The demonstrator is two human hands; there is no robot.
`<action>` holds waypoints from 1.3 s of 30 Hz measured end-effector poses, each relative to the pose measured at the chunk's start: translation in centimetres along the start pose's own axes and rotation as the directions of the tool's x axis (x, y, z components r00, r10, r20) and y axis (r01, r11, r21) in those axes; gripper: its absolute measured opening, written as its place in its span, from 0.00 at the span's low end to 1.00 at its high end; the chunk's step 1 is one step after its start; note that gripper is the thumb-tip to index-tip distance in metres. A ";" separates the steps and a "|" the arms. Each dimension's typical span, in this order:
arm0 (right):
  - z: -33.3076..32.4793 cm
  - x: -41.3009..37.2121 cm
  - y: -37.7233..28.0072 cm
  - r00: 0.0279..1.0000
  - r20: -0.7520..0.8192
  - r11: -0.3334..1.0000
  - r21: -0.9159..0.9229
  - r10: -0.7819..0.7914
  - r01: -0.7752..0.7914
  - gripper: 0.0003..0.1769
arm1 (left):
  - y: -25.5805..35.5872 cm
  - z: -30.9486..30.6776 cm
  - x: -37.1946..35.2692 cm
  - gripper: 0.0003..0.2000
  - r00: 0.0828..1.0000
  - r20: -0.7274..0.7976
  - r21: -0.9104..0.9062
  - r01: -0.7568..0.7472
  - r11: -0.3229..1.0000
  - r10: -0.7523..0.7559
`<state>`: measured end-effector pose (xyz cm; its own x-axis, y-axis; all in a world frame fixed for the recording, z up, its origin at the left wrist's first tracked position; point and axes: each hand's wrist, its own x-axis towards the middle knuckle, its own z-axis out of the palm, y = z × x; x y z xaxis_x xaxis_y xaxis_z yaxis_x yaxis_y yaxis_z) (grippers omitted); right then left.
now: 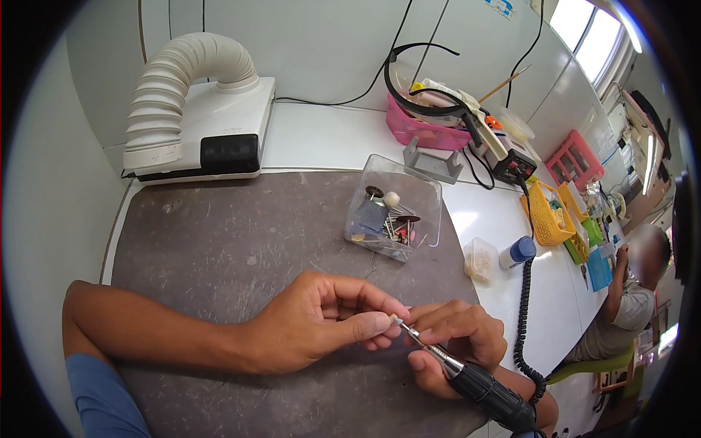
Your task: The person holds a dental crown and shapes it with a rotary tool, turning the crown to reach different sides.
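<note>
Left hand (321,328) pinching the bur (396,320), right hand (456,343) gripping the handpiece (485,390) — near-right edge of the mat (241,241), open room leftward.

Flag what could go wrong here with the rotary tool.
The left hand pinches the bit at the tip of the rotary tool; if it spun up, fingers could get cut.
The bit could slip free and roll off the grey mat.
The coiled cord runs beside the right hand; a tug might jerk the tool.
</note>
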<state>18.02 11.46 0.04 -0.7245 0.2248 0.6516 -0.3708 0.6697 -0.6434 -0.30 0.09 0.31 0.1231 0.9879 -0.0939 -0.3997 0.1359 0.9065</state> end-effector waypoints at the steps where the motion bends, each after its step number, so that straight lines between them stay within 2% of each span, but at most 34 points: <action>1: 0.0 0.0 0.0 1.000 0.011 1.000 0.002 -0.004 0.004 0.15 | 0.0 0.0 0.0 0.11 1.000 -0.005 0.000 0.008 1.000 -0.008; 8: 0.1 0.3 0.0 0.999 -0.039 1.000 -0.012 -0.018 0.017 0.14 | -0.2 -0.1 0.0 0.11 1.000 0.013 -0.014 0.008 1.000 -0.008; 11: 0.1 0.2 0.1 0.995 -0.097 0.999 0.033 -0.004 0.007 0.13 | -0.2 0.0 0.0 0.11 1.000 0.001 -0.037 -0.023 0.999 0.023; 13: 0.1 0.1 0.1 0.991 -0.114 0.988 0.145 0.071 -0.054 0.11 | -0.2 -0.1 0.1 0.11 0.999 -0.015 0.053 -0.042 0.998 0.043; 14: 0.1 0.1 0.1 0.991 -0.116 0.988 0.144 0.071 -0.054 0.11 | -0.4 -0.1 0.1 0.11 0.999 -0.014 0.053 -0.042 0.998 0.043; 16: 0.1 0.1 -0.1 0.985 -0.105 0.975 0.190 0.137 -0.115 0.10 | -0.9 -0.1 0.2 0.11 0.993 -0.059 0.055 -0.097 0.994 0.100; 19: 0.0 0.1 -0.1 0.983 -0.084 0.966 0.216 0.161 -0.139 0.10 | -0.7 -0.1 0.2 0.12 0.995 -0.059 0.080 -0.079 0.994 0.084; 32: -0.2 0.2 -0.2 0.990 -0.032 0.977 0.168 0.140 -0.132 0.10 | -0.4 0.1 0.1 0.10 0.996 -0.050 0.071 -0.076 0.995 0.080; 34: -0.2 0.1 -0.5 0.974 -0.010 0.962 0.161 0.225 -0.221 0.10 | -0.3 0.1 0.0 0.08 0.996 -0.054 0.054 -0.063 0.997 0.066; 39: -0.3 0.2 -0.3 0.977 0.011 0.964 0.157 0.213 -0.213 0.10 | -0.4 0.1 0.0 0.08 0.995 -0.053 0.072 -0.076 0.994 0.080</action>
<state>18.19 11.45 0.47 -0.7933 0.3548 0.4948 -0.2949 0.4870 -0.8221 -0.06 0.07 -0.05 0.0421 0.9982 -0.0426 -0.3415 0.0544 0.9383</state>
